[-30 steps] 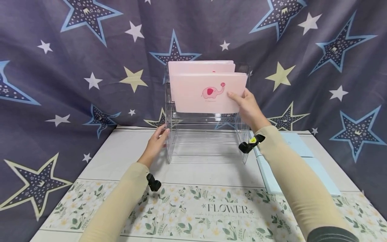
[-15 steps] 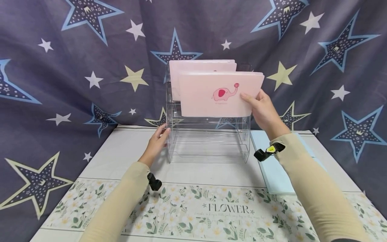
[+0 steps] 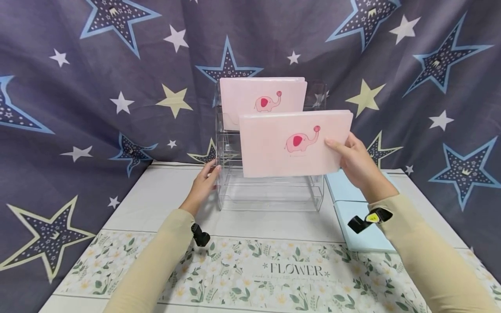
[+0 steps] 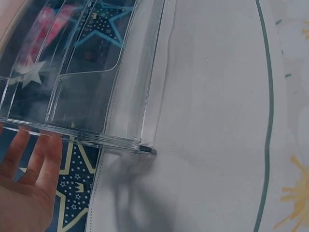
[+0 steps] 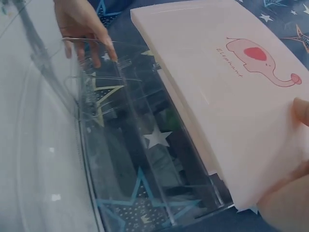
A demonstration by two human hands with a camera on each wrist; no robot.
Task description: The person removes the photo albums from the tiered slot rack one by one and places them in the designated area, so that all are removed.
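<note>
My right hand (image 3: pixel 358 163) grips a pink notebook (image 3: pixel 270 148) by its right end, thumb on the cover near a printed elephant. It overlaps the front of a clear tiered rack (image 3: pixel 270 205). In the right wrist view the notebook (image 5: pixel 207 111) looks thick, with a pale spine side, and my thumb (image 5: pixel 301 111) lies on it. More pink notebooks (image 3: pixel 238 95) of the same print stand in the rack's upper tier. With extended fingers, my left hand (image 3: pixel 201 184) touches the rack's left side; in the left wrist view its fingertips meet the rack's side panel (image 4: pixel 91 137).
Light blue notebooks (image 3: pixel 364 226) lie on the table to the right of the rack. The table wears a white cloth (image 3: pixel 172 187) with a flower-printed band (image 3: pixel 235 278) in front. A dark star-patterned curtain (image 3: pixel 141 56) hangs right behind.
My right hand has drawn the pink notebook away from the rack's upper part, moving it right and then down, uncovering the elephant on the notebooks behind. My left hand stays at the rack's side.
</note>
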